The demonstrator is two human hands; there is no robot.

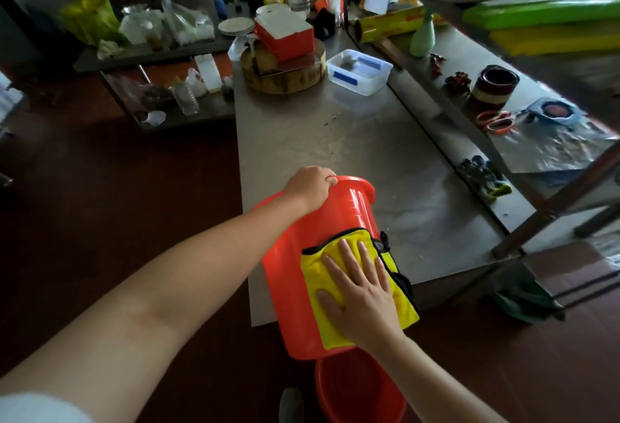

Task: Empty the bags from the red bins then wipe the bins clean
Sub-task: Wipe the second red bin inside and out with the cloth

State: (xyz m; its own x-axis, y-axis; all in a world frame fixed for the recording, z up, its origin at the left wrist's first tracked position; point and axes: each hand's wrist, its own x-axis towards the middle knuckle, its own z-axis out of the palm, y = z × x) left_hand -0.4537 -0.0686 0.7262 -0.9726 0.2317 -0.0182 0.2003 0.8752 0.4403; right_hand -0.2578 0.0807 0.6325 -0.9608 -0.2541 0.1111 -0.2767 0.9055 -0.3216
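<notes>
A red bin (292, 271) lies tipped on its side over the near corner of the steel table (352, 140), its mouth turned away from me. My left hand (310, 186) grips its rim at the far end. My right hand (360, 291) presses flat, fingers spread, on a yellow cloth with black trim (335, 256) against the bin's outer wall. A second red bin (355, 392) stands upright on the floor just below, its inside looking empty. No bag shows in either bin.
A round wooden block (285, 72) with a red-and-white box (285, 35) stands at the table's far end, next to a clear plastic tub (359, 72). Bottles crowd the back counter. At right, a lower shelf holds scissors (496, 120), foil and gloves. My shoe (291, 404) is beside the floor bin.
</notes>
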